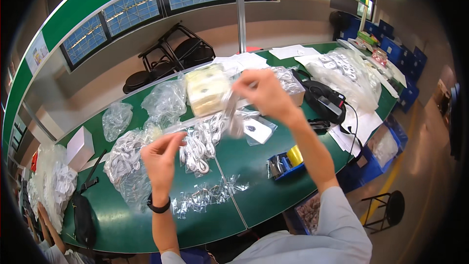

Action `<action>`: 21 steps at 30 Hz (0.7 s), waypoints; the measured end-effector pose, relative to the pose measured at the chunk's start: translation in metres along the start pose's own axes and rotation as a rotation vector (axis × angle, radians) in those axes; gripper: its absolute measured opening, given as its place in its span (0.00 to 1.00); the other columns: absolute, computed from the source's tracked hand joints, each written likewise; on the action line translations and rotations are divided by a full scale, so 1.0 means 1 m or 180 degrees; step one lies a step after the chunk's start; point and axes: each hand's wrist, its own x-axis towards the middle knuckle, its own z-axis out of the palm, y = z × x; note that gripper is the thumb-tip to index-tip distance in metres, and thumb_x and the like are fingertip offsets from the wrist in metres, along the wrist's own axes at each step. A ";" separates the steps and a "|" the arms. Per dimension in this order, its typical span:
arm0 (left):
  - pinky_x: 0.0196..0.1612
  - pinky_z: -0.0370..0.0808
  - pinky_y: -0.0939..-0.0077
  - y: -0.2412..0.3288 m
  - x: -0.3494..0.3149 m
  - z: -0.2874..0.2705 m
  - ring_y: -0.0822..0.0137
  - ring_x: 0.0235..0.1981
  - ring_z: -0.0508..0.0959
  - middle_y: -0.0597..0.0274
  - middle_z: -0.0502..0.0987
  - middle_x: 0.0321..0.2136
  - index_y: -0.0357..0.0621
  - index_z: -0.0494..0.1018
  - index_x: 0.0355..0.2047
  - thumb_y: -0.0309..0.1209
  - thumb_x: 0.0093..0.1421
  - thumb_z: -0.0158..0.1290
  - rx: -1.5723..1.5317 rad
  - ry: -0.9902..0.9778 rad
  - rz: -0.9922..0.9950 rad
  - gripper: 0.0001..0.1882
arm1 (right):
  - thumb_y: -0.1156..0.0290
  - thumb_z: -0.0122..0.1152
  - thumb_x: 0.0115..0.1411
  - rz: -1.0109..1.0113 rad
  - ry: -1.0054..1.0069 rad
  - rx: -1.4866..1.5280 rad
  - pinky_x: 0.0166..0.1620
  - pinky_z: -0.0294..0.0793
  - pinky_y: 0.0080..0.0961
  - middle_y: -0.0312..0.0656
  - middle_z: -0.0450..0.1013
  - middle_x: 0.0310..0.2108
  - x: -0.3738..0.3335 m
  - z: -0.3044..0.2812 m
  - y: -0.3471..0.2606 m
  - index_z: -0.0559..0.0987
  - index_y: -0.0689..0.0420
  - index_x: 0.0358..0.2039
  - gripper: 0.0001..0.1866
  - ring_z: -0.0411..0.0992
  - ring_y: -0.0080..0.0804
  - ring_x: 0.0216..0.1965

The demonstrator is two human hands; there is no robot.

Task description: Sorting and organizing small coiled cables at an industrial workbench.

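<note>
My right hand [267, 93], raised over the middle of the table, grips a bundled white cable [234, 117] that hangs down, smeared by motion. Lower and to its left, my left hand [160, 161], a dark band at the wrist, has thumb and forefinger pinched together; anything between them is too small to make out. Just right of that hand lies a heap of coiled white cables [198, 154]. Nearer me are scattered small clear, shiny pieces [207, 196]. A white card in a clear bag [258, 130] lies below my right hand.
Behind the cables sits a stack of yellowish plastic packets [207, 90]. Clear bags of cables lie left [126, 159] and far right [342, 68]. A blue tray [288, 168] with a yellow tape roll stands right, near a black bag [323, 101]. Another person's hands [46, 220] work far left.
</note>
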 end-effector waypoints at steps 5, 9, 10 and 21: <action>0.35 0.79 0.77 0.012 0.006 -0.015 0.67 0.33 0.84 0.54 0.82 0.45 0.33 0.80 0.46 0.38 0.73 0.42 -0.0058 -0.0007 0.0136 0.22 | 0.70 0.66 0.58 -0.0301 0.1781 -0.1572 0.36 0.77 0.31 0.45 0.79 0.31 0.049 -0.055 0.106 0.83 0.62 0.31 0.07 0.79 0.38 0.31; 0.34 0.79 0.78 0.016 0.002 -0.020 0.67 0.33 0.84 0.54 0.83 0.45 0.32 0.80 0.45 0.40 0.73 0.43 -0.0188 -0.0206 0.0154 0.23 | 0.72 0.60 0.56 0.0119 0.0969 -0.3452 0.40 0.78 0.38 0.50 0.79 0.34 0.048 -0.053 0.209 0.81 0.60 0.27 0.06 0.80 0.46 0.34; 0.34 0.79 0.78 0.015 0.004 -0.017 0.67 0.33 0.84 0.54 0.83 0.44 0.32 0.80 0.44 0.40 0.73 0.43 -0.0236 -0.0291 0.0146 0.23 | 0.72 0.60 0.54 0.0114 0.0458 -0.3728 0.41 0.78 0.41 0.51 0.79 0.34 0.034 -0.053 0.240 0.82 0.60 0.28 0.06 0.80 0.47 0.34; 0.36 0.77 0.79 0.024 0.008 -0.041 0.70 0.33 0.84 0.54 0.84 0.41 0.35 0.80 0.46 0.38 0.71 0.47 -0.0198 -0.0169 0.0125 0.19 | 0.73 0.59 0.50 -0.0404 -0.0253 -0.3280 0.42 0.76 0.48 0.54 0.79 0.33 0.057 0.029 0.175 0.82 0.60 0.27 0.06 0.78 0.52 0.40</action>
